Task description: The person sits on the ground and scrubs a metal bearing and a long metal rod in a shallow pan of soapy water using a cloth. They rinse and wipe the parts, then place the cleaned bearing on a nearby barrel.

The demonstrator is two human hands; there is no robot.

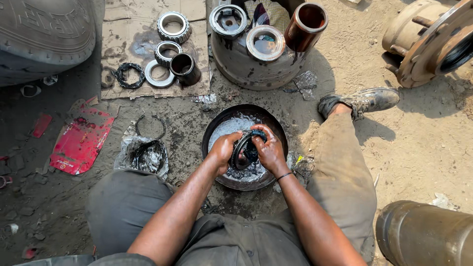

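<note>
1. The person squats on sandy, oil-stained ground [423,148], with both hands over a round black pan [213,129] set between the knees.
2. The pan holds a shallow pool of pale, foamy liquid [224,127].
3. The left hand [224,148] is closed around the left rim of a dark, greasy bearing ring [241,152], which stands tilted on edge above the liquid.
4. The right hand [268,148] clasps the ring's right side and presses a dark blue rag [256,135] against its top.
5. A thin black band sits on the right wrist [285,175].
6. Beyond the pan stands a large grimy metal hub [251,64] carrying a rust-brown sleeve [305,22] on its top.
7. Toward the far left, a sheet of cardboard [118,29] bears several cleaned bearing rings [173,27] and a short dark cup [185,68].
8. Left of the pan lie a crumpled clear plastic bag [143,156] and a torn red package [81,138].
9. A tyre [44,34] fills the far left corner of the view.
</note>
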